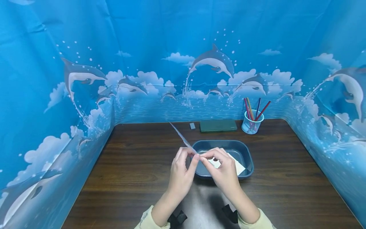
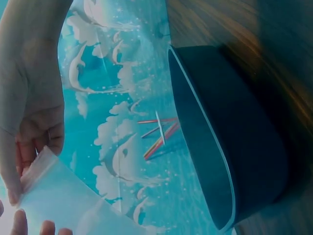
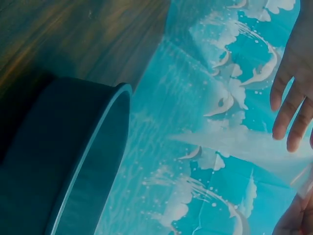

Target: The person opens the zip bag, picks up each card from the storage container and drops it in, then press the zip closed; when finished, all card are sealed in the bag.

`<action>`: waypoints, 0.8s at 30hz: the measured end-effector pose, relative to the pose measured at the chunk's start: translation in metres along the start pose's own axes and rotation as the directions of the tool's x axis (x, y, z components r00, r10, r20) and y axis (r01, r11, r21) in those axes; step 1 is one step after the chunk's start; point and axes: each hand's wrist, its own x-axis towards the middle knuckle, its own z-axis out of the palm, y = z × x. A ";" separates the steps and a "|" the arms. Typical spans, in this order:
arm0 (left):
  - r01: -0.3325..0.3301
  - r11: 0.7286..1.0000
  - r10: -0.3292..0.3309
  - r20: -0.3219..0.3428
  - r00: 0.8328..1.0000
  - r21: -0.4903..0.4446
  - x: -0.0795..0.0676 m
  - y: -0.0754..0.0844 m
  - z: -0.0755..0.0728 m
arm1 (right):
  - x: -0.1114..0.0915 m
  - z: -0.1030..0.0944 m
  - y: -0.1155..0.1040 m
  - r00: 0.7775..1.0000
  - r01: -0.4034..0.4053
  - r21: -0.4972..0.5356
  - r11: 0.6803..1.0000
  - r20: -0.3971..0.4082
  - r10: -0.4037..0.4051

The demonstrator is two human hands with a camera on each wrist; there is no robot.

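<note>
A clear plastic bag (image 1: 183,137) hangs between my hands, seen nearly edge-on in the head view and as a wide translucent sheet (image 2: 73,200) in the left wrist view. With thumb and fingers, my left hand (image 1: 181,170) pinches its edge. My right hand (image 1: 224,168) pinches at the same edge, thumb and forefinger meeting beside the left thumb; its other fingers are spread in the right wrist view. Below and behind the hands stands a dark blue-grey tub (image 1: 249,159). Cream-coloured paper (image 1: 238,165) lies in it, partly hidden by the right hand.
At the back of the brown wooden table (image 1: 137,152) are a small grey eraser (image 1: 192,126), a dark green case (image 1: 218,126) and a light mesh cup (image 1: 251,128) with several coloured pencils (image 1: 263,110). A blue dolphin-print curtain (image 1: 160,38) encloses the back and sides.
</note>
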 end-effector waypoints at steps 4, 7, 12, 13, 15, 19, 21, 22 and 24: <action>-0.023 1.000 0.023 0.037 0.999 -0.011 -0.001 -0.002 -0.001 | 0.006 -0.006 -0.018 0.998 -0.026 0.049 0.998 0.054 0.024; -0.037 0.999 0.040 0.067 0.997 -0.035 -0.001 -0.004 -0.002 | 0.009 -0.011 -0.027 0.990 -0.091 0.119 0.989 0.119 0.077; -0.056 0.998 0.059 0.093 0.994 -0.037 -0.001 -0.004 -0.004 | 0.007 -0.013 -0.014 0.947 -0.273 0.248 0.930 0.240 0.215; -0.060 0.997 0.064 0.096 0.993 -0.037 0.000 -0.004 -0.004 | 0.006 -0.012 -0.010 0.935 -0.313 0.273 0.909 0.259 0.244; -0.063 0.997 0.068 0.104 0.992 -0.044 0.000 -0.004 -0.005 | 0.004 -0.011 -0.003 0.913 -0.376 0.316 0.871 0.287 0.290; -0.063 0.997 0.068 0.118 0.991 -0.043 0.001 -0.003 -0.005 | 0.002 -0.009 0.005 0.876 -0.465 0.384 0.797 0.326 0.355; -0.064 0.998 0.067 0.123 0.990 -0.028 0.000 -0.004 -0.005 | 0.002 -0.009 0.006 0.864 -0.489 0.386 0.782 0.334 0.376; -0.064 0.998 0.066 0.126 0.990 -0.020 0.000 -0.004 -0.005 | 0.002 -0.009 0.006 0.860 -0.498 0.384 0.777 0.335 0.385; -0.071 0.997 0.070 0.133 0.989 0.007 0.000 -0.005 -0.005 | 0.003 -0.010 0.005 0.853 -0.510 0.373 0.775 0.330 0.403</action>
